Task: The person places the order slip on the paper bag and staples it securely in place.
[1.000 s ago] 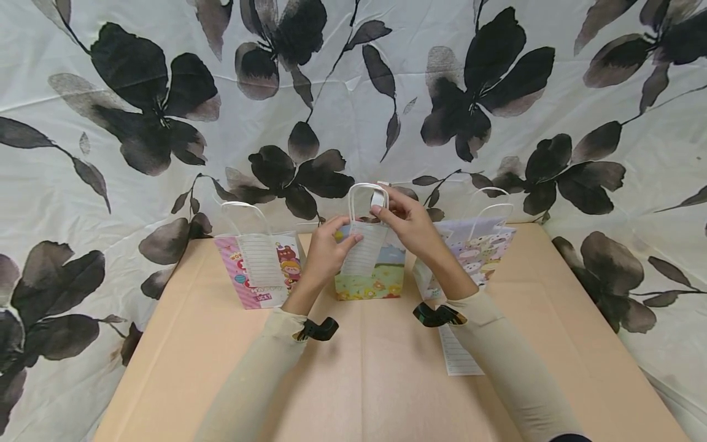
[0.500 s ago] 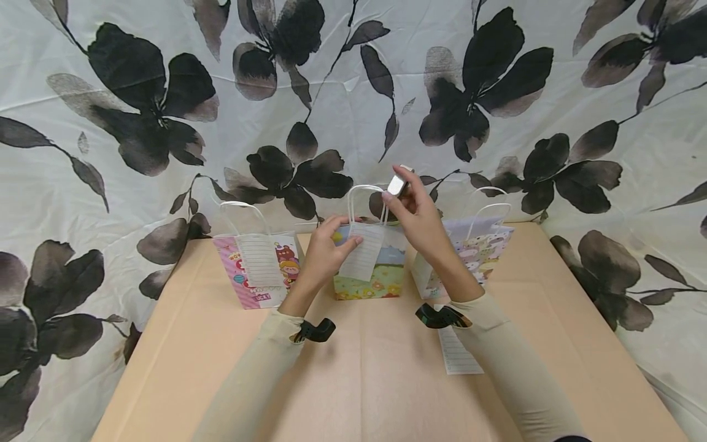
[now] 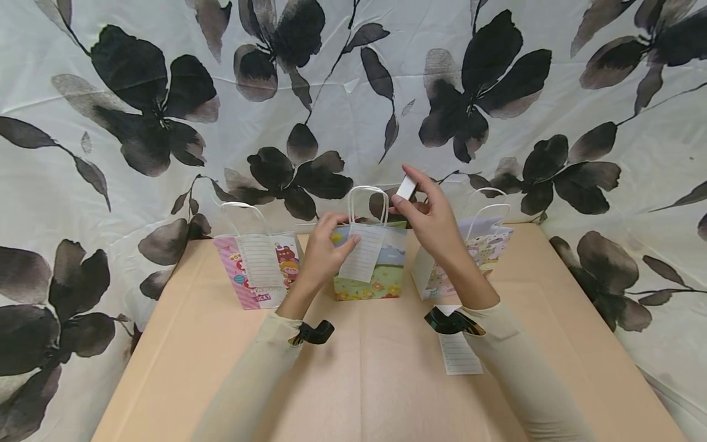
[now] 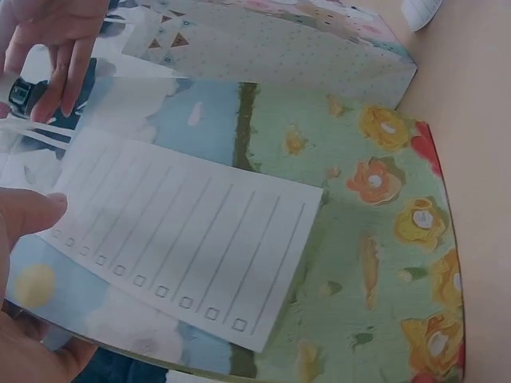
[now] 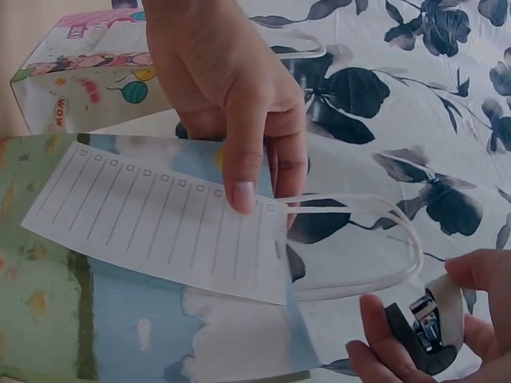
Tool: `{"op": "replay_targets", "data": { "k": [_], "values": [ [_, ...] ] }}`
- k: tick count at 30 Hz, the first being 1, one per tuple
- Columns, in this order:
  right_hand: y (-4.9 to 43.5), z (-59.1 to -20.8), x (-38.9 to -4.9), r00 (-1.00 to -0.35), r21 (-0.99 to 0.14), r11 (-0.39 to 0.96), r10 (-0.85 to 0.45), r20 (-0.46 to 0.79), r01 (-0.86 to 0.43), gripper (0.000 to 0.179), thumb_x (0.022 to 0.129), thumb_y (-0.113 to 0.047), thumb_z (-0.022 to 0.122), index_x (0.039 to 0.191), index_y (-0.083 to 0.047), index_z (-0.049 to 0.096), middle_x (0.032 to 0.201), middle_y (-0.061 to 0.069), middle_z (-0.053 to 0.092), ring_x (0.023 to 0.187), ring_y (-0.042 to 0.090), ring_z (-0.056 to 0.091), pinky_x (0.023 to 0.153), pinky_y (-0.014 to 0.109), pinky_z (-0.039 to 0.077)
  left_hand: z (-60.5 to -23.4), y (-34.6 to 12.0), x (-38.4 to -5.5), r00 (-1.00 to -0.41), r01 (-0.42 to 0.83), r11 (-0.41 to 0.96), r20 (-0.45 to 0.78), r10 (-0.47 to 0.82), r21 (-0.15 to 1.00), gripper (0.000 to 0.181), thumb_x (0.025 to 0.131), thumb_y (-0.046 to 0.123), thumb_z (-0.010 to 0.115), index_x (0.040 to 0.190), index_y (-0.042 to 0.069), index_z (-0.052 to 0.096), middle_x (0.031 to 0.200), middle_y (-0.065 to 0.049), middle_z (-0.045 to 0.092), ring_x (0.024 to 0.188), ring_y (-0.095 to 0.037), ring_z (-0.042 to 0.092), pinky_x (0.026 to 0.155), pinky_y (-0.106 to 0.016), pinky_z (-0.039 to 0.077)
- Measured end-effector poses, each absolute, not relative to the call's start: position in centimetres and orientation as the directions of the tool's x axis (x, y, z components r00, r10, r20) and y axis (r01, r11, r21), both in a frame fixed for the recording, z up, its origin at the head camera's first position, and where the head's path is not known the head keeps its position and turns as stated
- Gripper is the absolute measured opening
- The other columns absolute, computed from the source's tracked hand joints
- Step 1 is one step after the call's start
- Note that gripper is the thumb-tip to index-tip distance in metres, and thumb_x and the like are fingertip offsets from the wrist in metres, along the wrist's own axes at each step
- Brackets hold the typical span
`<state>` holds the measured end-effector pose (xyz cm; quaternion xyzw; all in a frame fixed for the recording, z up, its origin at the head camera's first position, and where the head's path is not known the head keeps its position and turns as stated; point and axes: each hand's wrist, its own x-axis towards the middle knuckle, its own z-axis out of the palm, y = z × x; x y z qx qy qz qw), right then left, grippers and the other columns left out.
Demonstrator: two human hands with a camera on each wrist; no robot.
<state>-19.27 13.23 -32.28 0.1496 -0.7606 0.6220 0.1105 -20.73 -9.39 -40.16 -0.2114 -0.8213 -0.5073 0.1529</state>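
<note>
A mini stapler [image 3: 406, 187], white on one side and black on the other, is held between the thumb and fingers of my right hand [image 3: 436, 224]. In the right wrist view the metal inside the stapler [image 5: 428, 323] shows. My left hand [image 3: 324, 248] pinches a lined checklist slip [image 3: 363, 253] against the top edge of the middle gift bag [image 3: 386, 282], thumb in front and fingers behind. A staple mark shows near the slip's top end in the right wrist view. The bag stands upright, its white handles [image 3: 367, 188] raised beside my right hand.
To the left stands a pink gift bag [image 3: 254, 301] with a checklist slip [image 3: 259, 261] on its front. A lilac gift bag [image 3: 488, 245] is at the right, partly behind my right arm. Another checklist slip [image 3: 461, 356] lies on the table [image 3: 361, 380]. Flowered cloth [image 3: 386, 123] hangs behind.
My right hand has drawn the stapler away from the middle bag's top edge, up and to the right. My left hand stays at the slip.
</note>
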Motion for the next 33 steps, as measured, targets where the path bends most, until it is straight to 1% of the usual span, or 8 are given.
{"op": "replay_targets", "data": {
  "k": [5, 9, 12, 16, 19, 23, 28, 33],
  "values": [
    [14.1, -31.8, -18.1, -0.94, -0.927, 0.17, -0.13, 0.317, -0.336, 0.064, 0.098, -0.022, 0.069, 0.154, -0.032, 0.039, 0.122, 0.012, 0.049, 0.094, 0.016, 0.074, 0.086, 0.029, 0.057, -39.7, -9.6, -20.3, -0.844, 0.531, 0.424, 0.503, 0.187, 0.733, 0.043, 0.091, 0.01, 0.077, 0.131, 0.005, 0.061, 0.129, -0.01, 0.055, 0.12, -0.025, 0.056, 0.105, -0.046, 0.045],
    [14.9, -31.7, -17.3, -0.944, -0.935, 0.156, -0.145, 0.297, -0.318, 0.063, 0.095, -0.021, 0.074, 0.15, -0.025, 0.044, 0.119, 0.011, 0.048, 0.092, 0.018, 0.073, 0.076, 0.023, 0.055, -39.3, -9.9, -19.8, -0.835, 0.543, 0.436, 0.519, 0.185, 0.718, 0.047, 0.091, 0.01, 0.077, 0.134, 0.006, 0.059, 0.131, -0.009, 0.054, 0.122, -0.024, 0.055, 0.107, -0.045, 0.044],
    [15.5, -31.7, -16.7, -0.945, -0.931, 0.191, -0.162, 0.283, -0.311, 0.061, 0.092, -0.019, 0.078, 0.144, -0.019, 0.045, 0.119, 0.009, 0.048, 0.083, 0.017, 0.067, 0.069, 0.022, 0.051, -39.0, -10.1, -19.5, -0.826, 0.555, 0.431, 0.532, 0.185, 0.711, 0.05, 0.09, 0.008, 0.077, 0.136, 0.007, 0.058, 0.132, -0.009, 0.053, 0.123, -0.023, 0.054, 0.106, -0.046, 0.045],
    [16.4, -32.0, -16.2, -0.946, -0.922, 0.244, -0.199, 0.256, -0.301, 0.056, 0.089, -0.017, 0.08, 0.132, -0.014, 0.044, 0.116, 0.009, 0.048, 0.076, 0.015, 0.055, 0.069, 0.022, 0.051, -38.7, -10.3, -19.1, -0.811, 0.577, 0.416, 0.554, 0.189, 0.703, 0.052, 0.09, 0.008, 0.078, 0.137, 0.007, 0.058, 0.132, -0.008, 0.054, 0.123, -0.023, 0.054, 0.102, -0.044, 0.048],
    [17.0, -32.2, -16.1, -0.936, -0.917, 0.25, -0.248, 0.249, -0.31, 0.052, 0.089, -0.01, 0.079, 0.127, -0.008, 0.044, 0.115, 0.011, 0.049, 0.078, 0.015, 0.057, 0.07, 0.022, 0.054, -38.6, -10.5, -18.7, -0.805, 0.586, 0.406, 0.562, 0.191, 0.701, 0.052, 0.089, 0.008, 0.078, 0.137, 0.006, 0.058, 0.132, -0.009, 0.054, 0.124, -0.023, 0.055, 0.102, -0.044, 0.049],
    [17.9, -32.7, -15.9, -0.915, -0.923, 0.211, -0.32, 0.246, -0.322, 0.047, 0.089, 0.0, 0.075, 0.127, 0.0, 0.048, 0.117, 0.014, 0.051, 0.085, 0.016, 0.067, 0.076, 0.026, 0.059, -38.6, -10.8, -18.3, -0.802, 0.59, 0.402, 0.568, 0.187, 0.7, 0.052, 0.089, 0.006, 0.078, 0.137, 0.005, 0.058, 0.132, -0.01, 0.053, 0.125, -0.024, 0.054, 0.103, -0.045, 0.049],
    [19.3, -33.4, -15.6, -0.911, -0.924, 0.23, -0.353, 0.212, -0.305, 0.043, 0.091, -0.002, 0.074, 0.129, -0.004, 0.055, 0.123, 0.013, 0.056, 0.089, 0.02, 0.073, 0.079, 0.032, 0.06, -38.6, -11.3, -17.9, -0.794, 0.598, 0.41, 0.58, 0.183, 0.689, 0.052, 0.088, 0.004, 0.078, 0.136, 0.004, 0.058, 0.132, -0.011, 0.053, 0.126, -0.025, 0.053, 0.104, -0.046, 0.048],
    [20.5, -33.8, -15.3, -0.891, -0.881, 0.316, -0.402, 0.211, -0.351, 0.038, 0.091, -0.007, 0.074, 0.128, -0.008, 0.062, 0.126, 0.012, 0.061, 0.092, 0.03, 0.07, 0.072, 0.035, 0.058, -38.5, -11.6, -17.5, -0.786, 0.606, 0.415, 0.591, 0.182, 0.678, 0.053, 0.088, 0.005, 0.078, 0.136, 0.005, 0.059, 0.133, -0.011, 0.054, 0.126, -0.026, 0.054, 0.103, -0.047, 0.048]
  ]
}}
